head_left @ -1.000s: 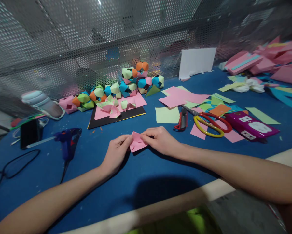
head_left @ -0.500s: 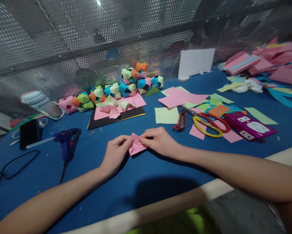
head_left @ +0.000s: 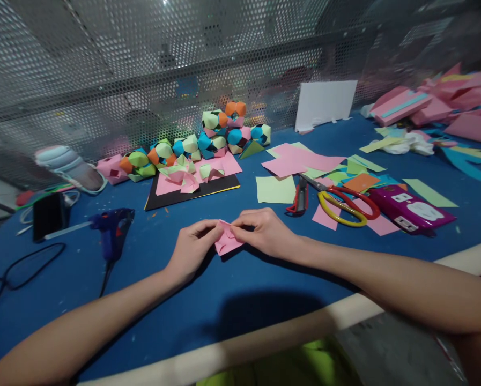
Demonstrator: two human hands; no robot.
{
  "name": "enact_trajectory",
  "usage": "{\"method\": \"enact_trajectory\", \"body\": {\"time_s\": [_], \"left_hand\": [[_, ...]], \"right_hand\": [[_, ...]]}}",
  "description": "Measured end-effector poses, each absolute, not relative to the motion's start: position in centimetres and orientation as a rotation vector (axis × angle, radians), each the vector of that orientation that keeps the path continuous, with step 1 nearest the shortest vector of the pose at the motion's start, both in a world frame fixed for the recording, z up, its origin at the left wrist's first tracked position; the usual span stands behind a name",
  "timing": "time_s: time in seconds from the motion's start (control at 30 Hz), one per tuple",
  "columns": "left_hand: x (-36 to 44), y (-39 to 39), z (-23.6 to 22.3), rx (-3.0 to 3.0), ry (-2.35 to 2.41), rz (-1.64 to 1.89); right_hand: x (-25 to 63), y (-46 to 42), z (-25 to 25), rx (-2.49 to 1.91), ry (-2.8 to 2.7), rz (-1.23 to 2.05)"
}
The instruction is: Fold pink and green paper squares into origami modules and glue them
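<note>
A small folded piece of pink paper (head_left: 229, 244) is held just over the blue table, between my two hands. My left hand (head_left: 192, 247) pinches its left corner, thumb on top. From the other side, my right hand (head_left: 266, 233) grips the upper right part, with its thumb pressing near a fold. The fingers under the paper are hidden. Beyond my hands, folded pink and green paper pieces (head_left: 187, 174) lie on a pink sheet over a black board (head_left: 220, 185). A pale green paper square (head_left: 275, 190) lies past my right hand.
Left: a blue glue gun (head_left: 110, 230), a phone (head_left: 49, 217) and a bottle (head_left: 69, 167). Right: a red box cutter (head_left: 301, 197), scissors (head_left: 340, 209), a purple packet (head_left: 411, 209) and paper scraps. Several colourful paper balls (head_left: 212, 143) stand along the perforated metal screen (head_left: 123, 69).
Both hands keep their grip on the pink paper, with only a tiny shift of the thumbs. The whole view has moved slightly.
</note>
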State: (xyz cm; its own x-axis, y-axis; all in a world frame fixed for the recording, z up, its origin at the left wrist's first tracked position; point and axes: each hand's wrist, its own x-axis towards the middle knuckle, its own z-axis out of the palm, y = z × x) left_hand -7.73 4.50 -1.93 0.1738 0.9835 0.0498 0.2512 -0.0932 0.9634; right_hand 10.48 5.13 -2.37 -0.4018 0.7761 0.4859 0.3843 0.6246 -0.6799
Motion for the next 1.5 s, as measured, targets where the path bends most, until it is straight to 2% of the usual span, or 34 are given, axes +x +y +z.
{"method": "enact_trajectory", "body": {"time_s": [0.2,0.43,0.63,0.87,1.13,1.5], "left_hand": [[-7.8,4.4,-1.8,1.618,1.204,0.983],[-7.9,4.0,-2.0,1.802,1.198,1.106],[-7.6,3.8,-2.3,1.870,1.153,1.047],[-7.7,3.9,-2.3,1.765,1.237,1.111],[-7.6,3.9,-2.2,1.825,1.226,0.992],[-7.5,4.1,-2.3,1.856,1.256,0.980]], "right_hand": [[10.4,5.2,-2.9,-0.791,-2.144,0.367],[10.0,4.9,-2.4,-0.972,-2.055,0.542],[10.5,5.4,-3.2,-0.797,-2.276,0.220],[10.9,5.5,-2.0,-0.802,-2.207,0.410],[11.3,5.9,-2.6,-0.728,-2.311,0.396],[11.4,5.8,-2.1,-0.877,-2.285,0.540]]}}
